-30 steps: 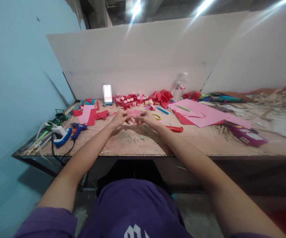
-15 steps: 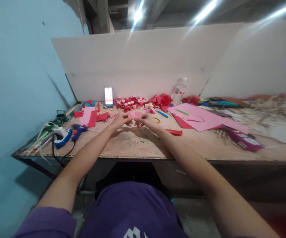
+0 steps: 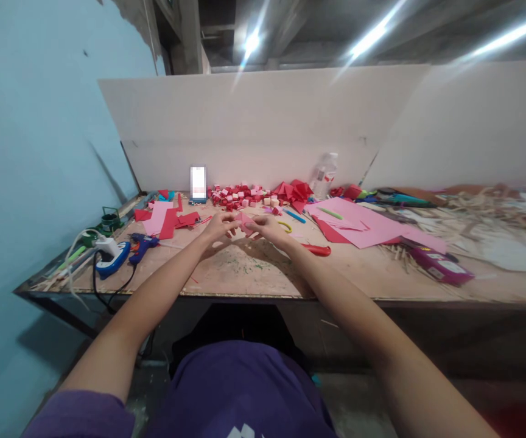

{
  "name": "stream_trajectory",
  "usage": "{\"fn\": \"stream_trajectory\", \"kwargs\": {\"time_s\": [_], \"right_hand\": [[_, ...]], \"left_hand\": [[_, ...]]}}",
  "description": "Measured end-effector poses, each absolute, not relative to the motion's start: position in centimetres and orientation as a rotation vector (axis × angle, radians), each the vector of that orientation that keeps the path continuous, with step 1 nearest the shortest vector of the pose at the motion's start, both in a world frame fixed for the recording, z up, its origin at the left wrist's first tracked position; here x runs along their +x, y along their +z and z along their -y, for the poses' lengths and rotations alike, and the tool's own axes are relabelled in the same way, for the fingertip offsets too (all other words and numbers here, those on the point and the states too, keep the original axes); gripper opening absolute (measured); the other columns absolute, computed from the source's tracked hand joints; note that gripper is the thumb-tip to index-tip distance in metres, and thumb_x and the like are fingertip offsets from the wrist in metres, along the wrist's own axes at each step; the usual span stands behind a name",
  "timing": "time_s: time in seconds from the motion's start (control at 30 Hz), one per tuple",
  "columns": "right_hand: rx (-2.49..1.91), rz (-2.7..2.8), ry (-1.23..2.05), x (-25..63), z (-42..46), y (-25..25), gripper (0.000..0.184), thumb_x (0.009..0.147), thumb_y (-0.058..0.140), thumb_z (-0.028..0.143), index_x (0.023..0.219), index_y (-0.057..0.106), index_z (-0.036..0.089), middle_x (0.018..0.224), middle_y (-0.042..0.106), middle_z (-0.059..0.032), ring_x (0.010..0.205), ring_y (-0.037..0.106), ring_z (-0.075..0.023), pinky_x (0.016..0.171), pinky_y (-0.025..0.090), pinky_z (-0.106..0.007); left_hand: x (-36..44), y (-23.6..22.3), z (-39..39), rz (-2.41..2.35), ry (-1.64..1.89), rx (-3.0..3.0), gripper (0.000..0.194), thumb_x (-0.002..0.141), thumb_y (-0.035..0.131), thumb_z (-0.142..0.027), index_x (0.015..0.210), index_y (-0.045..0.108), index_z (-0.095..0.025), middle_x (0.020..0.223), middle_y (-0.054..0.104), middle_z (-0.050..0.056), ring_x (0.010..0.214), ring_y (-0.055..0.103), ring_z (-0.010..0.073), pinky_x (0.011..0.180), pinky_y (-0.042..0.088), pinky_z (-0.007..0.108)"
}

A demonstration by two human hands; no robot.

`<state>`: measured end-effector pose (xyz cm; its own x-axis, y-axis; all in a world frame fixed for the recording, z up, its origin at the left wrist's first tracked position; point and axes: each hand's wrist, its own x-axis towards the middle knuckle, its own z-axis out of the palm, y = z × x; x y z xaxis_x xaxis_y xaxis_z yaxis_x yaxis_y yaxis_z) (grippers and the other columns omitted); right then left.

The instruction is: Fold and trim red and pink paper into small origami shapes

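A small folded piece of pink paper (image 3: pixel 243 222) is held above the middle of the table, between both hands. My left hand (image 3: pixel 221 227) pinches it from the left, the fingers closed on its edge. From the right, my right hand (image 3: pixel 263 227) grips the other side with thumb and fingers. Creases show on the paper's face. Just behind lies a heap of small red and pink paper cubes (image 3: pixel 245 198). Beside the right hand are yellow-handled scissors (image 3: pixel 285 227) and a red-handled tool (image 3: pixel 316 249) partly hidden by the forearm.
A phone (image 3: pixel 198 184) stands against the white board. At left are a blue glue gun (image 3: pixel 142 246), a power strip (image 3: pixel 113 260) and red and pink paper scraps. To the right lie large pink sheets (image 3: pixel 358 222), a bottle (image 3: pixel 324 175) and a purple box (image 3: pixel 439 264).
The pink paper has turned in my fingers, from a wide flat shape to a tilted, more pointed one. Both hands stay together over the same spot. The view has shifted slightly.
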<state>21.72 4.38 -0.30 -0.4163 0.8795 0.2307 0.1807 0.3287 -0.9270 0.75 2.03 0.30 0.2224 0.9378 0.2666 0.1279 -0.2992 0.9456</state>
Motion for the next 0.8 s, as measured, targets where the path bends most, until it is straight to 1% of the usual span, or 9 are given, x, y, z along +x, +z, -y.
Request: {"fn": "stream_trajectory", "kwargs": {"time_s": [0.07,0.1,0.17,0.23,0.3,0.5,0.63,0.73,0.8], "right_hand": [[-0.961,1.807,1.144,21.69,-4.56,-0.47,0.031,0.076,0.084,0.046,0.081,0.078,0.016,0.08,0.077,-0.0074,0.07,0.074,-0.0206,0.055,0.059,-0.024],[-0.97,1.796,1.151,21.68,-4.63,-0.5,0.029,0.076,0.083,0.044,0.081,0.078,0.016,0.079,0.077,-0.0072,0.07,0.074,-0.0208,0.055,0.059,-0.025],[-0.987,1.758,1.162,21.67,-4.7,-0.41,0.025,0.078,0.081,0.04,0.082,0.078,0.016,0.08,0.077,-0.0068,0.07,0.074,-0.0209,0.055,0.059,-0.025],[-0.997,1.714,1.172,21.66,-4.7,-0.19,0.021,0.079,0.078,0.037,0.083,0.077,0.016,0.081,0.078,-0.0066,0.07,0.074,-0.0208,0.056,0.06,-0.026],[-1.001,1.677,1.184,21.61,-4.65,0.05,0.018,0.079,0.077,0.034,0.08,0.076,0.017,0.08,0.078,-0.0067,0.069,0.074,-0.0202,0.057,0.06,-0.026],[-0.998,1.63,1.214,21.4,-4.51,0.23,0.015,0.077,0.078,0.032,0.077,0.075,0.017,0.077,0.076,-0.0072,0.064,0.071,-0.0188,0.056,0.059,-0.026],[-0.976,1.625,1.177,21.53,-4.57,0.14,0.022,0.076,0.08,0.038,0.079,0.074,0.017,0.074,0.074,-0.0054,0.063,0.069,-0.0175,0.056,0.059,-0.026],[-0.952,1.62,1.123,21.73,-4.69,0.09,0.026,0.074,0.083,0.042,0.08,0.074,0.018,0.073,0.071,-0.0027,0.061,0.064,-0.0142,0.054,0.056,-0.023],[-0.938,1.628,1.1,21.82,-4.75,0.07,0.027,0.072,0.084,0.042,0.082,0.075,0.018,0.074,0.071,-0.0018,0.062,0.062,-0.013,0.052,0.054,-0.021]], "left_hand": [[0.8,0.15,-2.17,-1.013,1.18,1.632,0.014,0.072,0.073,-0.023,0.082,0.069,-0.015,0.076,0.067,0.001,0.057,0.062,0.0112,0.051,0.051,0.021],[0.81,0.07,-2.24,-1.011,1.187,1.63,0.017,0.071,0.071,-0.019,0.087,0.07,-0.015,0.081,0.069,0.002,0.058,0.063,0.0111,0.052,0.051,0.022],[0.81,-0.06,-2.39,-1.008,1.215,1.626,0.03,0.069,0.068,-0.013,0.099,0.071,-0.015,0.087,0.07,0.002,0.06,0.063,0.0106,0.055,0.052,0.022],[0.77,-0.14,-2.52,-1.007,1.248,1.622,0.041,0.068,0.067,-0.01,0.109,0.07,-0.015,0.087,0.071,0.002,0.06,0.063,0.0098,0.058,0.052,0.022],[0.71,-0.16,-2.63,-1.002,1.275,1.623,0.044,0.069,0.067,-0.01,0.113,0.069,-0.015,0.084,0.07,0.002,0.061,0.062,0.0093,0.06,0.052,0.022],[0.53,-0.21,-2.86,-0.975,1.298,1.63,0.038,0.07,0.068,-0.01,0.108,0.07,-0.014,0.09,0.073,0.004,0.063,0.061,0.0088,0.062,0.052,0.022],[0.54,-0.2,-2.77,-0.948,1.249,1.642,0.03,0.07,0.069,-0.01,0.1,0.07,-0.014,0.079,0.071,0.001,0.058,0.061,0.0088,0.059,0.051,0.022],[0.54,-0.07,-2.48,-0.911,1.142,1.668,0.022,0.07,0.077,-0.018,0.091,0.071,-0.013,0.073,0.07,0.001,0.059,0.064,0.0118,0.059,0.053,0.023],[0.48,0.02,-2.39,-0.896,1.092,1.675,0.022,0.071,0.082,-0.026,0.086,0.071,-0.013,0.075,0.071,0.003,0.06,0.067,0.0136,0.058,0.054,0.024]]}}
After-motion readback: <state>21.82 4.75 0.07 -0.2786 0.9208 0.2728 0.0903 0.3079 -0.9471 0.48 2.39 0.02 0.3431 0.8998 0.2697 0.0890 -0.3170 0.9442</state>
